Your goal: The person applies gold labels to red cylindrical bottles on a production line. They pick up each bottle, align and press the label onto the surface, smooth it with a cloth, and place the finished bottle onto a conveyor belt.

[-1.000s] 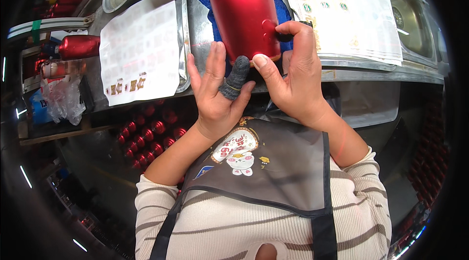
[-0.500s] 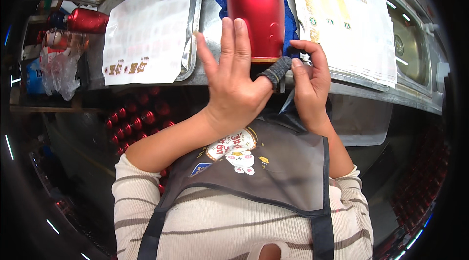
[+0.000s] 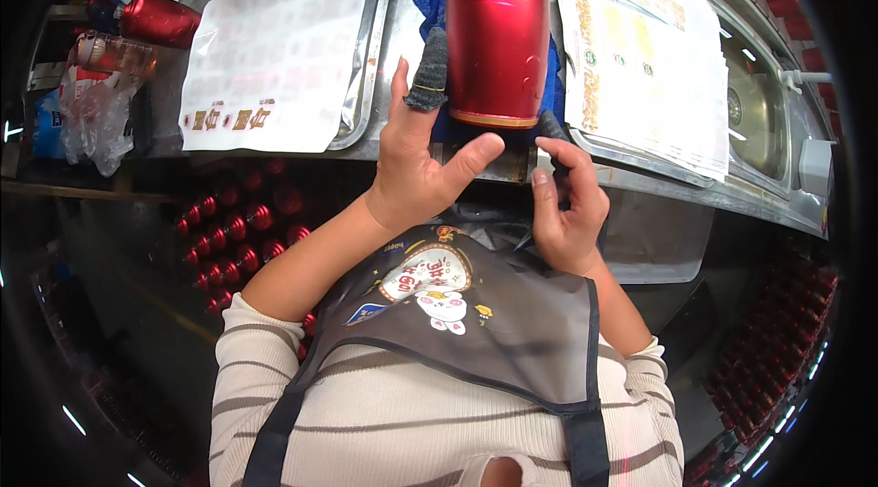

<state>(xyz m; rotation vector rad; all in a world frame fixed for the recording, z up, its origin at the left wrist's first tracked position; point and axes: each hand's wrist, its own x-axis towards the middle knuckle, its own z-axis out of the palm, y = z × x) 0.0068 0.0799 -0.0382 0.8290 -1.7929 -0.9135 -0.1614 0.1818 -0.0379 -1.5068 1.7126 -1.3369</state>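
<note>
A shiny red metal bottle (image 3: 497, 30) lies on a blue cloth (image 3: 556, 85), its end with a thin copper-coloured rim toward me. My left hand (image 3: 422, 144) is at its near left side, fingers apart and thumb stretched out. A dark grey knit cover (image 3: 430, 74) sleeves one of its fingers, which lies close along the bottle. Below the bottle's near right corner, my right hand (image 3: 569, 203) pinches a small whitish piece (image 3: 544, 160) between thumb and forefinger. Another grey cover (image 3: 551, 125) shows on a finger behind it.
A metal tray (image 3: 368, 75) with a printed sheet (image 3: 274, 57) stands to the left. Stacked printed sheets (image 3: 640, 75) lie on a tray at right, beside a metal basin (image 3: 754, 112). Several red bottles (image 3: 233, 226) stand below the bench. A clear plastic bag (image 3: 101, 126) is far left.
My left hand has turned and drawn away from my right, its covered finger swinging from beneath the bottle's rim to its left side. My right hand has moved slightly down. The view has shifted slightly.
</note>
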